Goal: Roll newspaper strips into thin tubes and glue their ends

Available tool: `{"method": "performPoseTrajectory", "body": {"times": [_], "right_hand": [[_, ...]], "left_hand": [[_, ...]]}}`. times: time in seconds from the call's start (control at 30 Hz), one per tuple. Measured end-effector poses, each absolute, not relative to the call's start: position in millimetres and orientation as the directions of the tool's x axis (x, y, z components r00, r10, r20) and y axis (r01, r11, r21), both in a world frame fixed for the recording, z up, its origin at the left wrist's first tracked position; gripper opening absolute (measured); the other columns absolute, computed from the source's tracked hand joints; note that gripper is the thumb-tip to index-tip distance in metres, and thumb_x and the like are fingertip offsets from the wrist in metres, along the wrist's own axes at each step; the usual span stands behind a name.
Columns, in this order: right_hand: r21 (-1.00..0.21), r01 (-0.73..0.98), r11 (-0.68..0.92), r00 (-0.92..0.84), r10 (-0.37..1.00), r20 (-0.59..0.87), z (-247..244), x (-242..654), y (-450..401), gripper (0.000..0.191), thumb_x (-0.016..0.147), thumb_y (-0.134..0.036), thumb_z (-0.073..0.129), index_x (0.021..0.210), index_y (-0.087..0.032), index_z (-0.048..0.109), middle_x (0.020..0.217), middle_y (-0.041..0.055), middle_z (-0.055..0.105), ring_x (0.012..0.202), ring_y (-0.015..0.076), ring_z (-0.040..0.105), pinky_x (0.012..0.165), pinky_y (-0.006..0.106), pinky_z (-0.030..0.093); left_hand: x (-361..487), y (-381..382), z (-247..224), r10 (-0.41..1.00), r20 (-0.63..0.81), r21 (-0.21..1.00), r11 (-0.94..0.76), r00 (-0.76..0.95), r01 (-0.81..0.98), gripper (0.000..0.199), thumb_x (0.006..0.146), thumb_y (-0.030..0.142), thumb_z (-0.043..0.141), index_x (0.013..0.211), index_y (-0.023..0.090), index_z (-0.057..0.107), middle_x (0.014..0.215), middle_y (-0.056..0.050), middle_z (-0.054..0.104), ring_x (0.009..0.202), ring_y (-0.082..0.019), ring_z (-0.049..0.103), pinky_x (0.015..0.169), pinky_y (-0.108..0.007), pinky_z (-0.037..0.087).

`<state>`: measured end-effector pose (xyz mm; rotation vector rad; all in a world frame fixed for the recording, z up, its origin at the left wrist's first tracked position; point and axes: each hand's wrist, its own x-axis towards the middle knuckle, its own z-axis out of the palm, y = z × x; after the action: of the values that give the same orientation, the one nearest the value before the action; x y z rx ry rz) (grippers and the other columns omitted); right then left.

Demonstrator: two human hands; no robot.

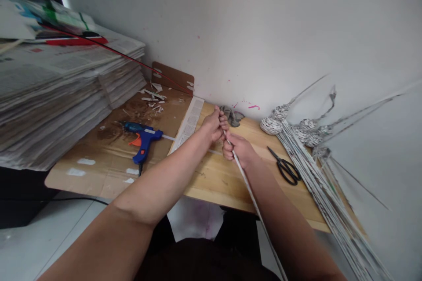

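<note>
My left hand (216, 124) is closed at the upper end of a long thin rolled-paper stick (251, 193). Just below it and to the right, my right hand (238, 149) wraps round the same stick, which runs down between my arms past the bottom edge of the view. Both hands are above the wooden board (220, 180), almost touching each other. Behind my left hand lies a grey crumpled thing (234, 116) against the wall. Black scissors (286, 169) rest on the board to the right of my right arm.
A blue glue gun (143, 140) lies on cardboard (105, 175) at the left, near paper scraps (154, 96). Stacked newspapers (66, 96) rise at the far left. Woven paper pieces (272, 125) and a bundle of paper sticks (323, 189) are at the right.
</note>
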<state>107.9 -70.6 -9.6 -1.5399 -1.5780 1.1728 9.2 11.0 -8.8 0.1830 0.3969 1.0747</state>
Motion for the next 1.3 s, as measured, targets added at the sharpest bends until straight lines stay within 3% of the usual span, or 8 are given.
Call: {"method": "performPoseTrajectory", "body": {"times": [0.1, 0.27, 0.47, 0.67, 0.8, 0.9, 1.1, 1.3], "right_hand": [[-0.959, 0.233, -0.164, -0.181, 0.961, -0.208, -14, 112, -69, 0.04, 0.088, -0.062, 0.042, 0.082, -0.022, 0.046, 0.05, -0.0076, 0.037, 0.039, 0.0112, 0.035, 0.042, 0.024, 0.03], [-0.853, 0.511, 0.107, -0.021, 0.993, 0.112, -18, 114, -72, 0.038, 0.081, -0.056, 0.059, 0.07, -0.021, 0.048, 0.056, -0.0035, 0.045, 0.049, 0.0103, 0.04, 0.047, 0.023, 0.031], [-0.962, 0.117, -0.248, -0.198, 0.943, -0.267, -13, 112, -71, 0.041, 0.087, -0.064, 0.041, 0.081, -0.023, 0.046, 0.05, -0.008, 0.033, 0.04, 0.0115, 0.033, 0.042, 0.024, 0.029], [-0.685, 0.718, 0.123, -0.011, 0.986, 0.165, -19, 111, -84, 0.033, 0.088, -0.052, 0.05, 0.076, -0.021, 0.052, 0.066, 0.0027, 0.055, 0.063, 0.017, 0.052, 0.057, 0.027, 0.037], [-0.942, 0.304, -0.14, -0.14, 0.972, -0.19, -16, 110, -87, 0.039, 0.092, -0.055, 0.037, 0.083, -0.021, 0.053, 0.051, -0.0056, 0.037, 0.042, 0.0121, 0.035, 0.044, 0.025, 0.031], [-0.939, 0.01, -0.345, -0.267, 0.904, -0.335, -13, 110, -91, 0.042, 0.089, -0.06, 0.04, 0.094, -0.021, 0.054, 0.051, -0.0086, 0.031, 0.038, 0.01, 0.029, 0.039, 0.023, 0.025], [-0.953, 0.252, -0.167, -0.073, 0.979, -0.19, -18, 118, -114, 0.042, 0.087, -0.06, 0.05, 0.089, -0.019, 0.06, 0.052, -0.0056, 0.044, 0.041, 0.0094, 0.038, 0.041, 0.023, 0.028], [-0.942, 0.062, -0.33, -0.201, 0.92, -0.335, -15, 124, -123, 0.046, 0.089, -0.063, 0.04, 0.093, -0.021, 0.057, 0.05, -0.0085, 0.031, 0.037, 0.0099, 0.026, 0.039, 0.024, 0.024]], "left_hand": [[8, 11, -9, 0.88, -0.201, 0.333, 0.475, 0.431, -0.814, 0.042, 0.095, 0.049, 0.043, 0.066, 0.018, 0.042, 0.049, 0.008, 0.03, 0.034, -0.005, 0.026, 0.033, -0.015, 0.024], [9, 10, -11, 0.89, -0.208, 0.424, 0.457, 0.406, -0.782, 0.043, 0.095, 0.048, 0.041, 0.066, 0.018, 0.045, 0.049, 0.008, 0.033, 0.036, -0.006, 0.029, 0.039, -0.018, 0.038], [9, 9, -13, 0.879, -0.156, 0.451, 0.47, 0.451, -0.759, 0.04, 0.095, 0.046, 0.045, 0.066, 0.018, 0.046, 0.049, 0.008, 0.034, 0.038, -0.007, 0.033, 0.048, -0.022, 0.048], [6, 11, -11, 0.893, -0.212, 0.417, 0.45, 0.397, -0.79, 0.042, 0.092, 0.052, 0.045, 0.067, 0.018, 0.044, 0.049, 0.009, 0.03, 0.035, -0.005, 0.028, 0.038, -0.016, 0.035], [2, 9, -6, 0.854, -0.2, 0.34, 0.52, 0.48, -0.784, 0.045, 0.094, 0.051, 0.041, 0.064, 0.018, 0.04, 0.048, 0.009, 0.023, 0.033, -0.004, 0.021, 0.032, -0.014, 0.016], [-1, 9, -2, 0.86, -0.208, 0.304, 0.51, 0.466, -0.805, 0.045, 0.096, 0.049, 0.037, 0.064, 0.018, 0.038, 0.047, 0.009, 0.022, 0.033, -0.004, 0.019, 0.032, -0.014, 0.014], [-3, 11, 2, 0.896, -0.234, 0.306, 0.437, 0.378, -0.846, 0.045, 0.093, 0.054, 0.042, 0.065, 0.018, 0.04, 0.048, 0.009, 0.023, 0.034, -0.004, 0.019, 0.032, -0.014, 0.015], [-3, 10, 3, 0.887, -0.24, 0.295, 0.454, 0.395, -0.841, 0.046, 0.094, 0.053, 0.039, 0.064, 0.018, 0.039, 0.047, 0.009, 0.022, 0.033, -0.004, 0.019, 0.032, -0.013, 0.014]]}}
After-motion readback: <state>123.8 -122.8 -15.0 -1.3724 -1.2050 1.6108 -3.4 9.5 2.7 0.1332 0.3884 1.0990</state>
